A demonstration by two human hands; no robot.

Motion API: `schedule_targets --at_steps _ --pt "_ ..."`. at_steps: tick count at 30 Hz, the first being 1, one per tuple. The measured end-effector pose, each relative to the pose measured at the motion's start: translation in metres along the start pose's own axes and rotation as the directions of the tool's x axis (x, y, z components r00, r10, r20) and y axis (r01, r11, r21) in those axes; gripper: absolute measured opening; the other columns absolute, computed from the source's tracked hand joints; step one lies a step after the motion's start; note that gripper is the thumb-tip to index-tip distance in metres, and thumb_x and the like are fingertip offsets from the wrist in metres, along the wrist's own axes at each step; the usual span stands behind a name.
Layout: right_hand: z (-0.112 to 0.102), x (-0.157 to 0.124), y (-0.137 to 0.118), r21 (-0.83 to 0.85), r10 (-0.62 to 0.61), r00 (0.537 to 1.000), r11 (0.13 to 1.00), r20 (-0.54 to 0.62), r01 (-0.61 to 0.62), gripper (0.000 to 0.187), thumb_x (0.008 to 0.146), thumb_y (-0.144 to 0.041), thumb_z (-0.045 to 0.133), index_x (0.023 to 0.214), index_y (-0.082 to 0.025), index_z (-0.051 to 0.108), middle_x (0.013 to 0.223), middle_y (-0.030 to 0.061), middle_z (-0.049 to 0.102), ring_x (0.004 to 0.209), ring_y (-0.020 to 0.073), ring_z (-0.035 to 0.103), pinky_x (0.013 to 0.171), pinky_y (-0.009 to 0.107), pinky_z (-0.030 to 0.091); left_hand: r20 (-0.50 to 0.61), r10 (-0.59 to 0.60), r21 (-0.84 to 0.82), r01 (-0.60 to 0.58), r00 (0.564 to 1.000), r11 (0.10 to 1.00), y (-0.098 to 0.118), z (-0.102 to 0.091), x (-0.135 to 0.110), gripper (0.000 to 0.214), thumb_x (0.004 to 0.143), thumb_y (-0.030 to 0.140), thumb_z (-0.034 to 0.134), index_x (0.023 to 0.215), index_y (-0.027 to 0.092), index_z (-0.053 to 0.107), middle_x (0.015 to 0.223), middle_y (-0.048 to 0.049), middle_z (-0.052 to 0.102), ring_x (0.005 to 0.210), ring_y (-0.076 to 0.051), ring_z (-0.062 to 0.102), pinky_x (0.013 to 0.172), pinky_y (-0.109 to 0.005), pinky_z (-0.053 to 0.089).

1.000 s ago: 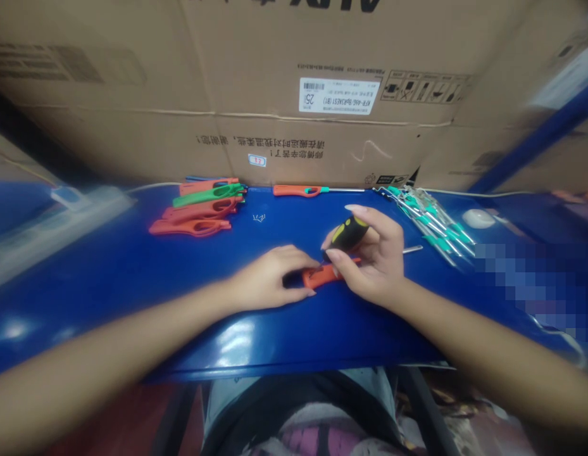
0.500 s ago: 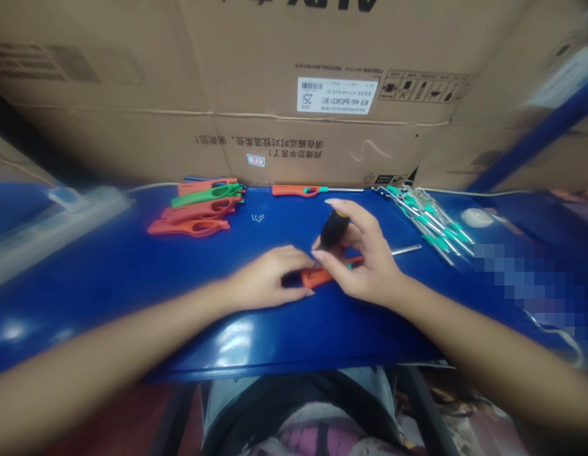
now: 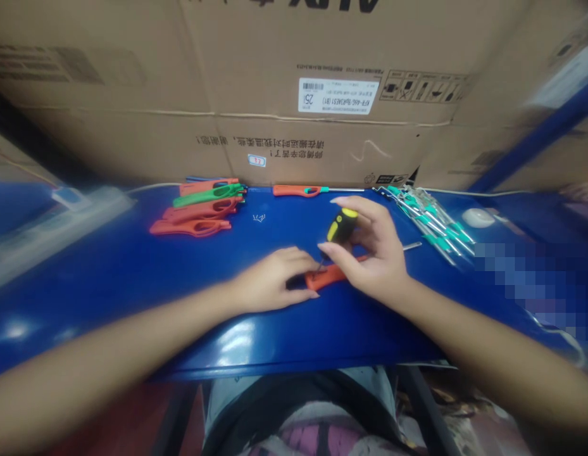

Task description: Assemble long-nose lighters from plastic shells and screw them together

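An orange lighter (image 3: 328, 277) lies on the blue table in front of me, its metal tube poking out beyond my right hand. My left hand (image 3: 277, 278) grips the handle end of this lighter between thumb and fingers. In my right hand (image 3: 376, 250) is a short black and yellow screwdriver (image 3: 342, 225), tilted, with its shaft pointing down to the handle end. Whether the tip sits on a screw is too small to tell. My right palm hides the lighter's middle.
Orange and green lighter handles (image 3: 203, 206) are piled at the back left. One whole orange lighter (image 3: 294, 190) lies against the cardboard (image 3: 156, 145). Metal tubes with green parts (image 3: 433, 218) form a heap at right, beside a white rounded object (image 3: 478, 218). A power strip (image 3: 61, 234) runs along the left.
My right hand has turned the screwdriver, so the yellow on its handle now shows. The lighter and both hands have shifted slightly to the right in view.
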State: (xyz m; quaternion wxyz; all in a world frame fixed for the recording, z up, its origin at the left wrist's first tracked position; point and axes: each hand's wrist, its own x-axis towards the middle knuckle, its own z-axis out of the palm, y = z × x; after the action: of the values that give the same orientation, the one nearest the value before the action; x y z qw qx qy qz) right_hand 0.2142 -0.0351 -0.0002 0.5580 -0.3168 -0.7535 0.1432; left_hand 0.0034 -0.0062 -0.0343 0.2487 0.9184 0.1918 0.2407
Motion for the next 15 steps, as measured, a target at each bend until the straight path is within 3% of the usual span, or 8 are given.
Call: schedule_targets --at_steps 3,7,9,13,15 --pt "-0.001 0.000 0.002 -0.070 -0.057 0.996 0.996 -0.069 0.052 0.049 0.085 -0.030 0.077 0.130 -0.029 0.058 0.121 0.0076 0.066 0.070 0.0147 0.066 0.049 0.026 0.059 0.015 -0.001 0.037 0.001 1.000 0.999 0.001 0.003 0.000 0.038 0.094 0.038 0.067 0.127 0.019 0.064 0.122 -0.0118 0.069 0.113 -0.026 0.063 0.102 -0.044 0.047" --pt "-0.004 0.001 -0.001 0.103 0.064 0.996 0.992 0.056 -0.070 0.041 0.103 -0.031 0.049 0.143 -0.028 0.050 0.120 0.0095 0.068 0.052 0.0091 0.059 0.044 0.026 0.057 0.043 -0.003 0.032 0.002 0.999 0.999 0.002 0.003 0.000 0.038 0.093 0.038 0.067 0.126 0.017 0.064 0.115 -0.0106 0.070 0.107 -0.025 0.063 0.099 -0.041 0.048" --pt "-0.006 0.003 -0.002 0.148 0.097 0.992 0.983 0.083 -0.108 0.040 0.103 -0.032 0.049 0.143 -0.029 0.051 0.117 0.0086 0.068 0.052 0.0095 0.059 0.041 0.025 0.054 0.043 0.003 0.025 -0.004 0.999 1.000 0.001 0.002 0.001 0.039 0.093 0.038 0.067 0.126 0.017 0.064 0.114 -0.0108 0.070 0.107 -0.025 0.063 0.099 -0.041 0.047" --pt "-0.009 0.008 0.000 -0.018 -0.089 0.995 0.996 -0.048 0.088 0.040 0.089 -0.026 0.072 0.128 -0.028 0.065 0.108 0.0069 0.070 0.065 0.0155 0.065 0.048 0.029 0.057 0.031 0.010 0.025 -0.011 0.999 1.000 0.000 0.002 0.001 0.039 0.093 0.039 0.067 0.126 0.016 0.065 0.118 -0.0112 0.069 0.110 -0.025 0.062 0.100 -0.041 0.046" --pt "-0.011 0.009 -0.001 -0.114 -0.190 0.981 0.977 -0.051 0.183 0.040 0.089 -0.022 0.070 0.129 -0.028 0.066 0.104 0.0067 0.071 0.068 0.0174 0.066 0.054 0.032 0.058 0.031 0.010 0.026 -0.011 0.999 1.000 0.000 0.002 0.001 0.038 0.093 0.038 0.067 0.125 0.017 0.065 0.118 -0.0109 0.069 0.110 -0.025 0.062 0.100 -0.040 0.046"
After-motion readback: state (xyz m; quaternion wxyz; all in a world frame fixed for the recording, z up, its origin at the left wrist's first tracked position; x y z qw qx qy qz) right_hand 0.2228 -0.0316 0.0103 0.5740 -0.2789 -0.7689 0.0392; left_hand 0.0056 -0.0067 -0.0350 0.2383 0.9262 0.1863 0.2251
